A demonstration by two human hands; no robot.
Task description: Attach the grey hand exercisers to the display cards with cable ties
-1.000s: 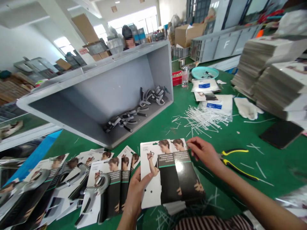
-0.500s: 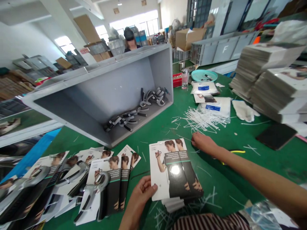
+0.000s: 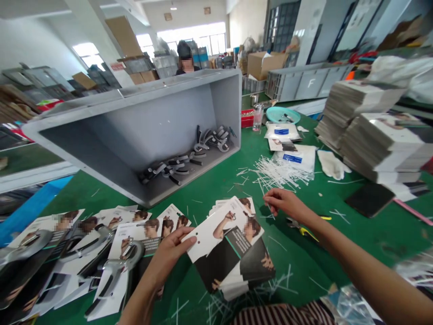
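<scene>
My left hand (image 3: 171, 253) pinches the corner of a printed backing card (image 3: 219, 234) and holds it tilted above a small stack of the same cards (image 3: 248, 271) on the green table. My right hand (image 3: 286, 203) hovers to the right of the card, fingers curled in a pinch near the heap of white cable ties (image 3: 277, 174); whether a tie is in them is unclear. Yellow-handled pliers (image 3: 302, 228) lie just under that wrist.
A grey crate (image 3: 142, 122) tipped on its side holds several hand grippers (image 3: 184, 160). Finished carded grippers (image 3: 101, 257) fan out at the left. Tall card stacks (image 3: 372, 126) stand at the right. Another person (image 3: 186, 56) sits beyond the crate.
My left hand has lifted the top card off the stack and swung it left, tilting it. My right hand let go of the cards and drew back toward the cable ties.
</scene>
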